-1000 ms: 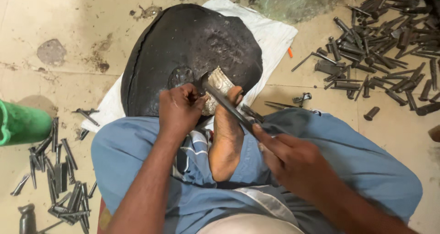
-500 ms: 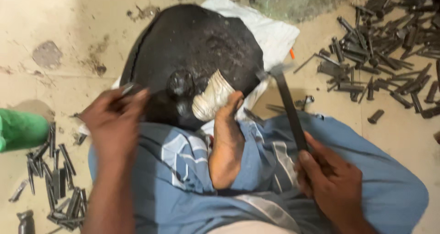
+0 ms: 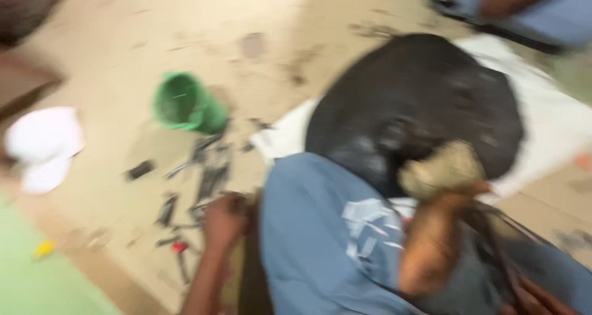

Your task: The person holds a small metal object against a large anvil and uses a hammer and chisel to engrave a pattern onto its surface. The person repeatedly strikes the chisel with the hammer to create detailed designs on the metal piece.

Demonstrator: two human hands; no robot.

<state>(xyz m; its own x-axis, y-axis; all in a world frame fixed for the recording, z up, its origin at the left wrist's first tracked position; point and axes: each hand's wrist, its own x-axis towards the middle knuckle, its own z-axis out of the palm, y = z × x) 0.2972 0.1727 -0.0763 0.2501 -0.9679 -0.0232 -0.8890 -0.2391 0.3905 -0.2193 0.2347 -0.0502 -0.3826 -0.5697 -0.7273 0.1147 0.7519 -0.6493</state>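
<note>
Metal rods [image 3: 206, 176], short and dark, lie scattered on the tan floor [image 3: 111, 56] at the left of a blurred, downward view, just below a green cup [image 3: 185, 105] tipped on its side. Further left a white cloth [image 3: 40, 145] sits near the frame's edge. The person's left hand [image 3: 225, 219] reaches down to the near edge of the rods, fingers curled toward the floor; the blur hides whether it has hold of one. To its right is the person's bent knee in blue trousers [image 3: 320, 241]. Beyond the knee a large black stone [image 3: 425, 99] rests on a white sack [image 3: 555, 130], and a bare foot [image 3: 431, 247] is braced against its near side beside a pale wrapped lump [image 3: 441, 170]. At the bottom right corner the right hand [image 3: 533, 296] is only partly in view, beside a dark hammer handle [image 3: 493, 235]; its grip cannot be made out. A likely hazard: the loose rods lie close together and could roll or scatter under a groping hand, and the foot sits close to the hammer.
</note>
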